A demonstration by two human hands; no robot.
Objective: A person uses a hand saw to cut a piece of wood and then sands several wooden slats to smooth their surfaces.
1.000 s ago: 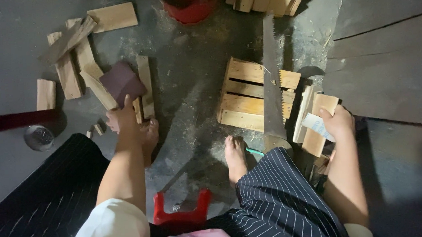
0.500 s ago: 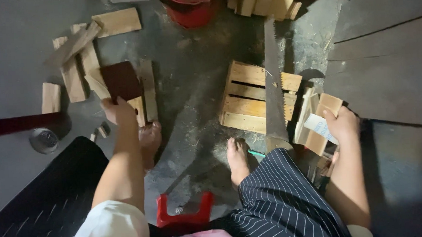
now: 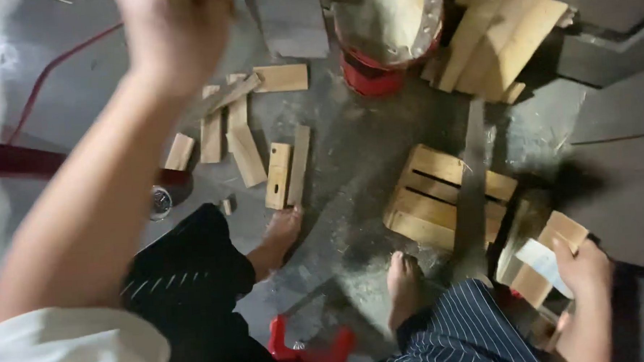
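Sitting low over a grey, dusty concrete floor [image 3: 350, 165], the person has the left hand [image 3: 174, 32] raised close to the lens at the top edge, blurred; its fingers look curled, though whether they grip anything cannot be told. The right hand [image 3: 582, 264] rests near the right edge, fingers closed around a short wooden block [image 3: 553, 254] with a pale sheet of sandpaper [image 3: 546, 264] against it. Between the bare feet and the block lies a small slatted wooden frame [image 3: 438, 197] with a long saw blade [image 3: 473, 189] laid across it. Loose wooden offcuts [image 3: 262, 147] are scattered left of centre, a red bucket [image 3: 375, 70] stands at the top, and dark boards [image 3: 623, 117] cover the floor's right side
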